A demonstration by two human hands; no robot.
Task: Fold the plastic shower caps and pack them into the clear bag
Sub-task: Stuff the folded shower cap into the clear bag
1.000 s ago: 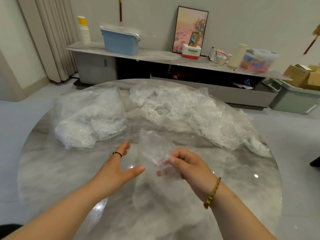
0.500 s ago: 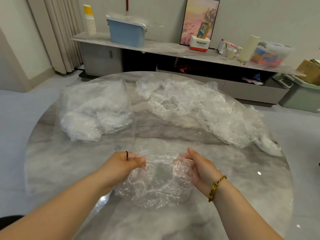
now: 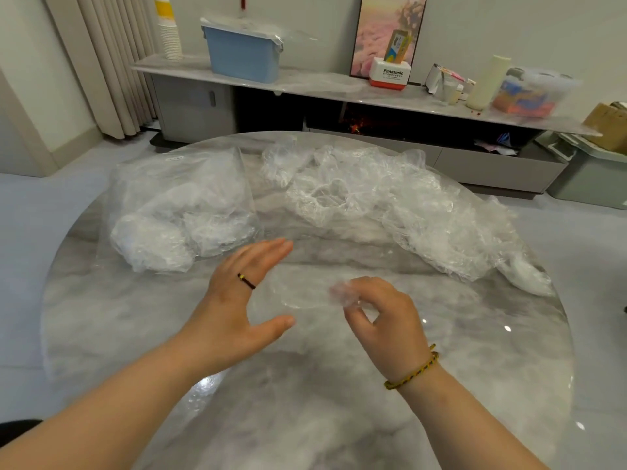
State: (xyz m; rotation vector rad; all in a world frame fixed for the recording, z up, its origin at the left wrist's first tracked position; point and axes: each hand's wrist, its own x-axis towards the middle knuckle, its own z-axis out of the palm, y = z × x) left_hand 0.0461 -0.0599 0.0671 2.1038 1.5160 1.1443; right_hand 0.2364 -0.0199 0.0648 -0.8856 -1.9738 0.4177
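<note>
Pinching a crumpled edge of one shower cap (image 3: 341, 295) between thumb and curled fingertips, the right hand (image 3: 386, 320) is holding it over the round marble table (image 3: 305, 418). The rest of the cap is trailing toward the left hand (image 3: 237, 300) as a faint, blurred film. That hand is hovering with fingers straight and thumb spread, grasping nothing; contact with the film cannot be determined. Farther back on the left, the clear bag (image 3: 183, 212) is lying with folded caps inside. A heap of loose caps (image 3: 390, 205) is lying to its right.
</note>
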